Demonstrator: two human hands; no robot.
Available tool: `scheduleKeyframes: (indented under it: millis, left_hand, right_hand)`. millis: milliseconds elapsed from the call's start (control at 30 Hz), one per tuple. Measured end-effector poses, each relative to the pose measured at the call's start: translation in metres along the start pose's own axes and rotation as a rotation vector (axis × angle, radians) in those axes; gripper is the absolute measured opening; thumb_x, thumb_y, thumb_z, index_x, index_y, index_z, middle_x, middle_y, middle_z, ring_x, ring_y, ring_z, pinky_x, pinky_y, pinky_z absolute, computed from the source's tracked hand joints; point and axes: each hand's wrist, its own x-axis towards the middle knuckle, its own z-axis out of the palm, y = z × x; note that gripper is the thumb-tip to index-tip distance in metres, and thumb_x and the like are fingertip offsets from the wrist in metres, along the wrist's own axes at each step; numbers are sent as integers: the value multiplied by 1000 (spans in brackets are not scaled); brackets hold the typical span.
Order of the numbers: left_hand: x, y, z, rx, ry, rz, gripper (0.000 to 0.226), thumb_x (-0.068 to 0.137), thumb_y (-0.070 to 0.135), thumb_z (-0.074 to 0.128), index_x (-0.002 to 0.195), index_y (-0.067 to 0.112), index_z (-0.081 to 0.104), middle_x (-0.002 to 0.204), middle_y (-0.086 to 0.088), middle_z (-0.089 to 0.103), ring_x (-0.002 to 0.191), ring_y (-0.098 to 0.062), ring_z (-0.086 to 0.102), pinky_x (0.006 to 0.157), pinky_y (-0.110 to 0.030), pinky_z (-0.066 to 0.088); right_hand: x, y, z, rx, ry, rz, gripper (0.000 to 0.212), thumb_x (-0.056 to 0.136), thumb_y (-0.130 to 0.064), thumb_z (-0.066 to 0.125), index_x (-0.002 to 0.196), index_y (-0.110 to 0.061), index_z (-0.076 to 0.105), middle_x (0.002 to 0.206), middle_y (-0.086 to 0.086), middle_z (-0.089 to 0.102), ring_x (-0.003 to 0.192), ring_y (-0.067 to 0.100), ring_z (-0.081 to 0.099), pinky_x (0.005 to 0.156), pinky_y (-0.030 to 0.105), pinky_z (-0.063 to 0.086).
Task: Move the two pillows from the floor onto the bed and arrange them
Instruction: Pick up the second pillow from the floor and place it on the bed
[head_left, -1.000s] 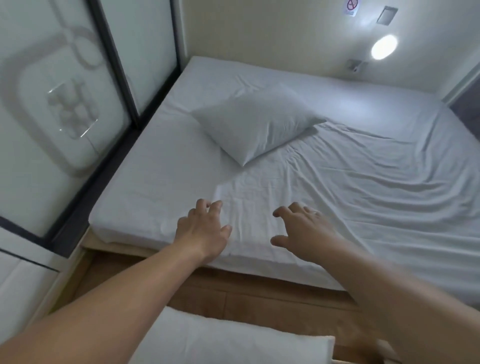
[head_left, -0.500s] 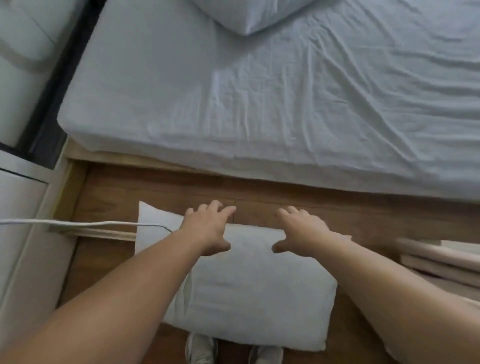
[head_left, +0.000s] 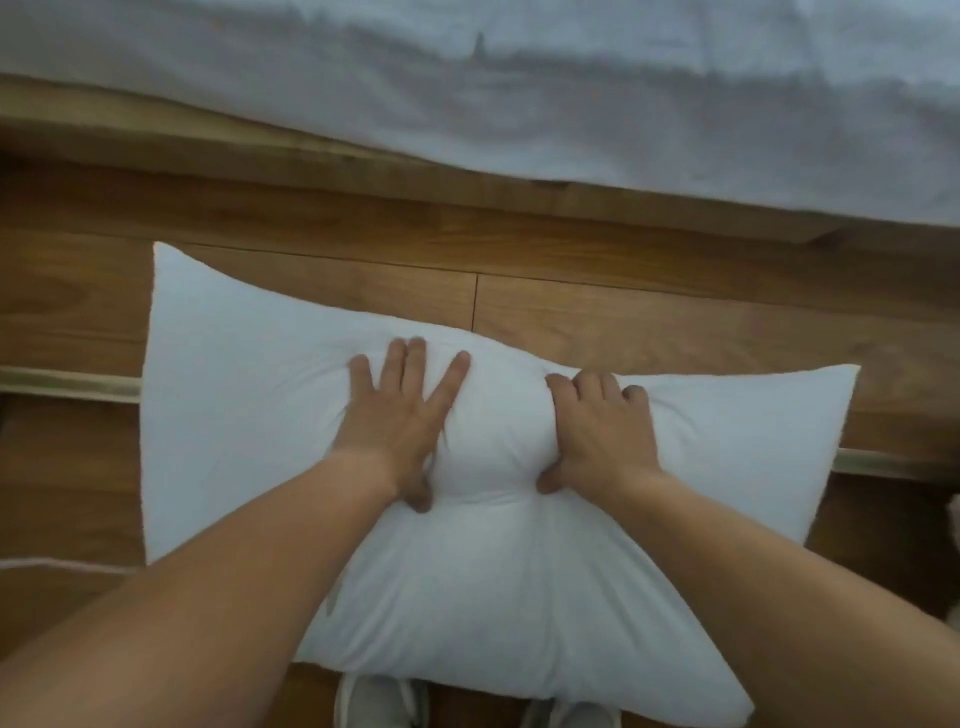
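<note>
While both hands press in, scene reads L to R:
Cord: thin white cord (head_left: 62, 564) at 8 o'clock on wood floor (head_left: 649, 322), runs in from L edge toward pillow's L side.
Pillow: white pillow (head_left: 234, 415) lies flat on floor, centre frame, long axis L-R; plain smooth cover, corners pointed at 10 and 3 o'clock, middle bunched into a raised hump w/ creases fanning out btwn the hands.
Left hand: left hand (head_left: 400, 426) on top, fingers spread, thumb dug into fabric at hump's L side, gripping pillow.
Right hand: right hand (head_left: 597, 431) on top, fingers curled over far edge, thumb pinching fabric at hump's R side.
Shoes: pale shoe toes (head_left: 382, 701) at 6 o'clock, partly under pillow's near edge.
Edges/room: bed (head_left: 519, 104) w/ wrinkled white sheet spans 12 o'clock; its wood frame edge sits near pillow's far side, bare floor strip btwn them. Floor open past pillow's R corner at 3 o'clock.
</note>
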Motion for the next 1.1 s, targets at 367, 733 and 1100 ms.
scheduleKeyframes:
  millis: [367,733,1100]
  left_hand:
    - [-145,-28,-132,-185,-5,48,32,83,19,47,113,30,44,114,3,60,105,-24,56,78,-40,38]
    - [-188,-194,-634,23,1030,-204,28,68,14,69,95,16,62,89,-10,60,82,-35,55,68,-41,39]
    - [-187,-240,-705,-25,942,-255,36,82,29,51,117,20,52,112,-5,54,100,-29,48,81,-43,33]
  right_hand:
    - [-124,-21,-153,117,-70,-173,23,70,-12,51,86,-25,41,89,2,64,83,31,62,60,36,29]
    - [-111,55,-710,-147,822,31,53,75,-43,71,118,-23,47,114,7,55,107,29,50,83,41,38]
    - [-101,48,-776,-185,695,-15,56,78,-52,67,122,-25,45,117,6,52,109,27,49,88,43,37]
